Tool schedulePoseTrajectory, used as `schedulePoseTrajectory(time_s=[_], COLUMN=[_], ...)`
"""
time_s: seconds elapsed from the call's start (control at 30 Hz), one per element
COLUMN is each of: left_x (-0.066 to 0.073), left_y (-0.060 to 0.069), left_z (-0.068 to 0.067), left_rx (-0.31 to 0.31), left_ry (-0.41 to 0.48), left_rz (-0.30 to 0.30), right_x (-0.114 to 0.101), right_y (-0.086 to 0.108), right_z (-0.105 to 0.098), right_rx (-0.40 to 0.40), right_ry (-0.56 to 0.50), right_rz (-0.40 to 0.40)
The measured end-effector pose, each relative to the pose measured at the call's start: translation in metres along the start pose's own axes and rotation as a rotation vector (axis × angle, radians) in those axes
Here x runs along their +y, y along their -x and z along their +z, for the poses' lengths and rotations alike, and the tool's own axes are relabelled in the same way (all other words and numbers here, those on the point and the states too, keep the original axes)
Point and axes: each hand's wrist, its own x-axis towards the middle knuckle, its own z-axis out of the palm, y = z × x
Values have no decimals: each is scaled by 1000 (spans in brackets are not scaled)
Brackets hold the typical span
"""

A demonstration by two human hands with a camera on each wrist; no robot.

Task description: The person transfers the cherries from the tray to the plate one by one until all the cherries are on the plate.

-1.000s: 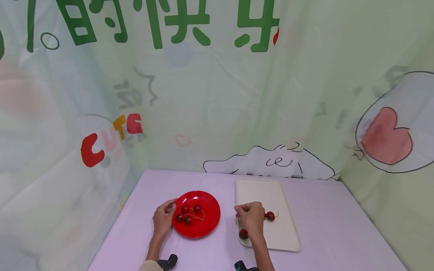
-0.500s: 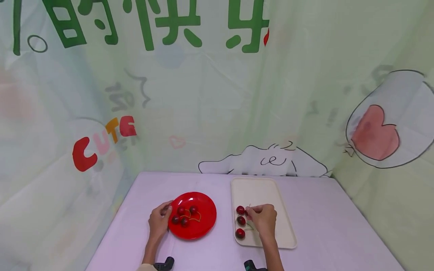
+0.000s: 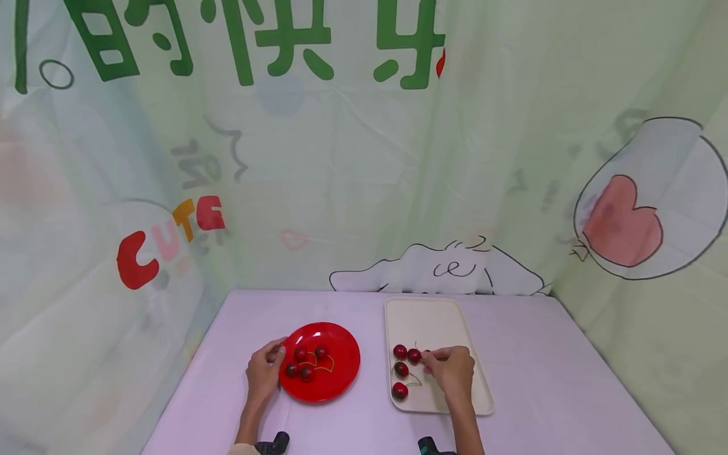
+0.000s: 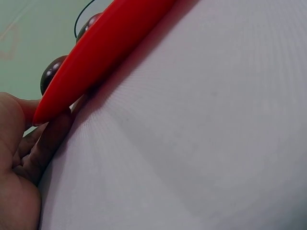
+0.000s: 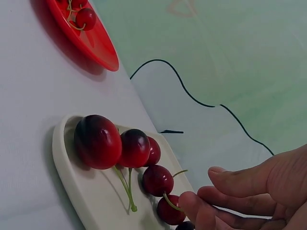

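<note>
In the head view, the right hand (image 3: 455, 374) hid part of the pale tray (image 3: 421, 319) and most of one cherry (image 3: 427, 352). From the right wrist, the picture's edge cut off a darker cherry (image 5: 186, 225) and the red plate (image 5: 98, 43); whether the fingers (image 5: 192, 203) touched any cherry was unclear. From the left wrist, the plate half hid two cherries (image 4: 52, 74).

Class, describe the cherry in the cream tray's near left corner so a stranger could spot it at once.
On the lilac table, find the cream tray to the right of the red plate. Three cherries line its left side, running toward its near edge. Yours is the last cherry in that line, by the corner, the closest in sight to that edge.
</note>
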Motion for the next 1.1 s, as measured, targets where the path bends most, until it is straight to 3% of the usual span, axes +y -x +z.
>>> schedulePoseTrajectory(time_s=[0.27,0.53,0.93,1.1], left_x=[1,2,1,0], left_y=[-1,1,0,-1], left_z=[-3,-1,0,0], left_rx=[-19,-25,-14,-15], left_ry=[-3,2,-10,-11], left_rz=[-15,-30,-35,-30], right_x=[11,12,19,21], right_y=[-3,0,2,4], right_z=[-1,-2,5,9], right_rx=[10,-38,-129,-157], right_ry=[-2,74,163,182], right_rz=[19,65,3,22])
